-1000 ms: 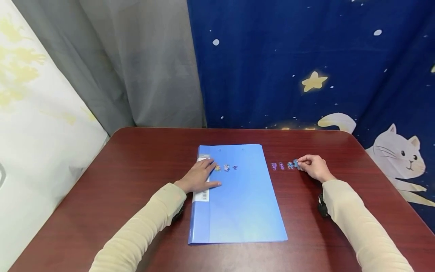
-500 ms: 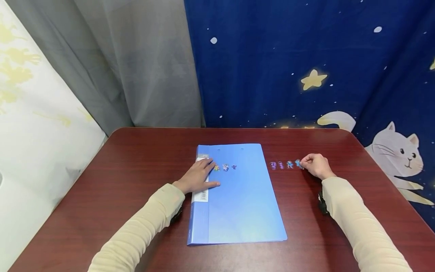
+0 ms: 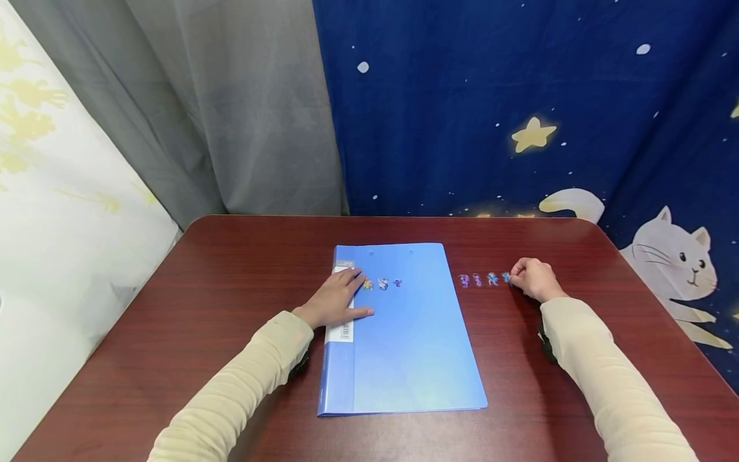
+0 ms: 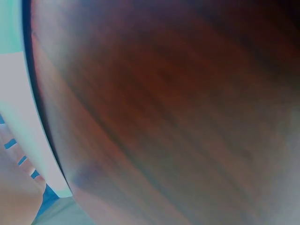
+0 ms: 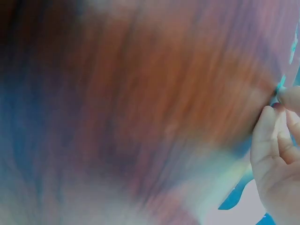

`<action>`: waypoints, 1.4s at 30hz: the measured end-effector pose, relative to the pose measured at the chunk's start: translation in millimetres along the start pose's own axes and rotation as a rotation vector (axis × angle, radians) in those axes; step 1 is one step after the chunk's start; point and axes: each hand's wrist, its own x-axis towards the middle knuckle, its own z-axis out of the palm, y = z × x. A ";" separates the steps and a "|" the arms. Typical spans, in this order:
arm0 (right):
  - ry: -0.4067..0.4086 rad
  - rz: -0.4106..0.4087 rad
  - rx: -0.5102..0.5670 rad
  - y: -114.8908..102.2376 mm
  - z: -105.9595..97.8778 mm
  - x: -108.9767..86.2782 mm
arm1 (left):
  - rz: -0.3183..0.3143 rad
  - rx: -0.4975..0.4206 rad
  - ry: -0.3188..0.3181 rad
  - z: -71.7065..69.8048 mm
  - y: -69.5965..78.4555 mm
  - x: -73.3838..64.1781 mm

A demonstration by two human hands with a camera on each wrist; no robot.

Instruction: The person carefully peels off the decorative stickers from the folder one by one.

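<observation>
Here's the blue figure (image 3: 506, 277), flat on the table (image 3: 242, 269) at the right end of a row of four, and our right hand (image 3: 537, 280) has its edge pinched between thumb and finger! Just left of it we've got a second blue one (image 3: 492, 279), then a slim purple (image 3: 477, 280) and a wider purple (image 3: 464, 281), all right of the folder (image 3: 416, 353). On that blue cover we see three more: yellow (image 3: 367, 283), white (image 3: 383, 283), small violet (image 3: 398, 282). Our left hand (image 3: 335, 300) lies flat there, fingers extended, over the white label (image 3: 345, 331). Behind hang a grey curtain (image 3: 271, 109) and a starry blue one (image 3: 433, 109).
</observation>
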 end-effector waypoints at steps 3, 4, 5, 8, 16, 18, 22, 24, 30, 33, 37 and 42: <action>0.001 -0.024 -0.037 -2.4 1.7 2.6 | -0.005 -0.002 -0.005 -0.9 -0.2 -0.9; 0.000 -0.030 -0.049 -3.5 2.0 3.2 | -0.007 -0.001 -0.006 -1.3 -0.3 -1.2; -0.001 -0.033 -0.059 -4.6 2.2 3.7 | -0.006 -0.001 -0.002 -1.7 -0.3 -1.6; -0.007 -0.031 -0.088 -6.9 1.7 4.7 | -0.009 0.003 0.002 -2.8 -0.3 -2.3; -0.052 0.029 -0.092 -10.0 -4.6 1.1 | -0.002 -0.010 0.021 -4.4 -0.9 -4.3; -0.048 0.002 -0.084 -7.7 -4.3 1.2 | -0.002 -0.008 0.022 -4.4 -1.0 -4.4; -0.048 -0.064 -0.066 -3.1 -2.9 0.8 | 0.001 -0.006 0.017 -3.7 -1.4 -4.5; -0.056 -0.084 -0.049 -1.0 -2.9 0.2 | -0.003 -0.003 0.009 -3.1 -1.9 -4.3; -0.114 -0.071 0.013 2.9 -5.0 -3.0 | -0.007 -0.003 0.004 -2.1 -3.5 -3.1; -0.099 -0.078 0.021 2.9 -4.9 -4.9 | -0.001 0.001 0.000 -1.4 -3.4 -2.3; -0.037 -0.107 0.057 -4.2 -1.0 -6.5 | 0.007 0.004 -0.002 -0.3 -2.3 -1.3; -0.002 -0.143 0.152 -25.3 9.3 -2.4 | 0.008 0.005 -0.002 0.6 -0.5 0.1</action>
